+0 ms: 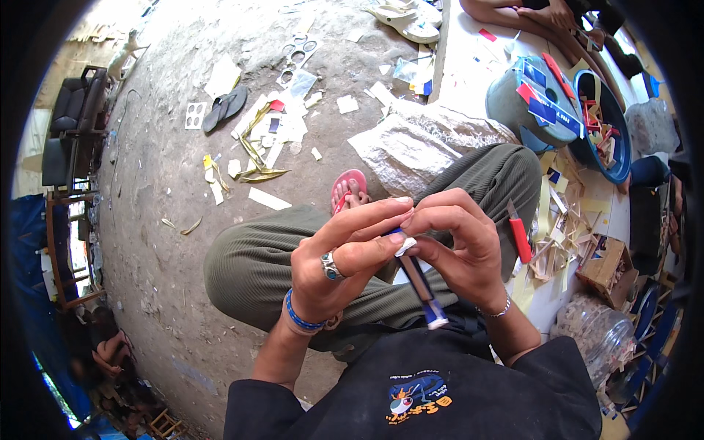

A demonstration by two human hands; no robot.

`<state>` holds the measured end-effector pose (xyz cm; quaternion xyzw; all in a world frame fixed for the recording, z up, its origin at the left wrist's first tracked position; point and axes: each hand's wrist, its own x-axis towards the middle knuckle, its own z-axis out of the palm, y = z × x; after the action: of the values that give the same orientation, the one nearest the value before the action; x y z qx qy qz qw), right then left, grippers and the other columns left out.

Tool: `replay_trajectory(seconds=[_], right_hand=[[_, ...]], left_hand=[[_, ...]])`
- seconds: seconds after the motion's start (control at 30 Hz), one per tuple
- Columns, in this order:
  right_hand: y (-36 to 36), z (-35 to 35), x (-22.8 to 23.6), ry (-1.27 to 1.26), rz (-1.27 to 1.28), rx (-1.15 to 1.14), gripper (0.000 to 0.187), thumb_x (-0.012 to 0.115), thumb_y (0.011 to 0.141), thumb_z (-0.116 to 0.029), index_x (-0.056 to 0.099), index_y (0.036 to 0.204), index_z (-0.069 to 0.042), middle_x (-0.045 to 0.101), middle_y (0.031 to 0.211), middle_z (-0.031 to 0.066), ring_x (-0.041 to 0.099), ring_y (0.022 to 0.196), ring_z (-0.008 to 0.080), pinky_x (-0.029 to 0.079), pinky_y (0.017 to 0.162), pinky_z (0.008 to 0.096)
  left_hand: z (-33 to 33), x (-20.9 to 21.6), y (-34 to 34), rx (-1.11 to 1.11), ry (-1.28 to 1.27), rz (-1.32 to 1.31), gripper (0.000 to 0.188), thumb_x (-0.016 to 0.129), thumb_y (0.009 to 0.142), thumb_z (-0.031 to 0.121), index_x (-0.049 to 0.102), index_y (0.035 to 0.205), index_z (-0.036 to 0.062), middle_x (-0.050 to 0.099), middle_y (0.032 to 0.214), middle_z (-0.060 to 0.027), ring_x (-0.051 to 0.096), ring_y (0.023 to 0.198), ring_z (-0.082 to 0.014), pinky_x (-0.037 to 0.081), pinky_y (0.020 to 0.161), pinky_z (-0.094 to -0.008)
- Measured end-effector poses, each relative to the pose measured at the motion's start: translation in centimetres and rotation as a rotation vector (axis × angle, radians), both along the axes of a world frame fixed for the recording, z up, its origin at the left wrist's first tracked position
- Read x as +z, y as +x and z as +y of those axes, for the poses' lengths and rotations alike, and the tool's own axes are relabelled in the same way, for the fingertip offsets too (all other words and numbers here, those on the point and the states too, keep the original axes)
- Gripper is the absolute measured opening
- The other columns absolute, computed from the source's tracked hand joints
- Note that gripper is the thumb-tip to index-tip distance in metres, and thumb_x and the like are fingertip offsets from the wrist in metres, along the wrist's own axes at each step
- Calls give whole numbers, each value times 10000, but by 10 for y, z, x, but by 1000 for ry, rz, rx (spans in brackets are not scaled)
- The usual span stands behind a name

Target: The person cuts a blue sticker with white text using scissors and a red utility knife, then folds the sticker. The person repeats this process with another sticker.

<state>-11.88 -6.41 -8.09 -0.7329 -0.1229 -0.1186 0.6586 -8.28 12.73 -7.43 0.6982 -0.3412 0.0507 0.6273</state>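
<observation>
In front of my lap, both hands meet around a narrow, blue-edged strip-shaped piece (419, 282) with a brown inner face. Its lower end has a white tip and hangs toward my black shirt. My left hand (326, 253), with a ring and a blue bracelet, pinches the upper end. Opposite it, my right hand (466, 246), wearing a chain bracelet, closes its thumb and fingers on the same end. A small crumpled white bit (405, 246) shows between the two thumbs. A red cutter knife (520, 236), blade out, lies beside my right thigh.
Right of me are loose pale strips (559, 227), a cardboard box (610, 268) and a clear plastic jar (590, 328). Beyond stand a grey-blue tub (506, 106) and a blue basin (622, 163). A white sack (433, 143) lies ahead. Another person's legs (543, 33) show at upper right.
</observation>
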Motion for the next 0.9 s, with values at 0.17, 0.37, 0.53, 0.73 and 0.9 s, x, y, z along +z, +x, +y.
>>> replay_trajectory(seconds=[0.17,0.37,0.53,0.73,0.9], right_hand=[[2,-4,1,-47,-19,37,245,812,809,-13,742,1035,-74,679,1006,64,685,910,181,557,777,310],[2,-6,6,-144,-14,45,240,809,819,-29,737,1044,-73,663,990,64,681,893,190,557,766,315],[5,-4,7,-112,-67,35,267,826,811,-79,730,1060,-73,649,964,67,676,863,202,550,728,323],[4,-3,1,-184,-119,15,229,823,816,-91,721,1020,-68,631,934,77,655,807,210,525,677,330],[12,1,-15,-84,-69,-116,151,783,877,-106,706,994,-48,633,906,68,637,782,182,508,682,301]], left_hand=[[1,-3,0,-29,-4,-11,306,748,838,-92,619,1091,20,653,1253,-271,703,1122,-364,627,902,-388],[0,-4,-5,-25,-101,169,374,695,876,-113,525,1173,37,647,1266,-275,654,1214,-365,611,923,-386],[2,-5,-2,-2,17,53,420,716,856,-112,534,1197,52,660,1271,-237,683,1172,-341,605,931,-377],[0,-4,-3,-68,60,65,439,725,888,-73,504,1248,48,634,1292,-245,679,1161,-332,603,928,-403],[-2,-4,-2,-34,36,437,472,722,900,-49,523,1323,17,686,1232,-179,689,1141,-248,559,963,-371]])
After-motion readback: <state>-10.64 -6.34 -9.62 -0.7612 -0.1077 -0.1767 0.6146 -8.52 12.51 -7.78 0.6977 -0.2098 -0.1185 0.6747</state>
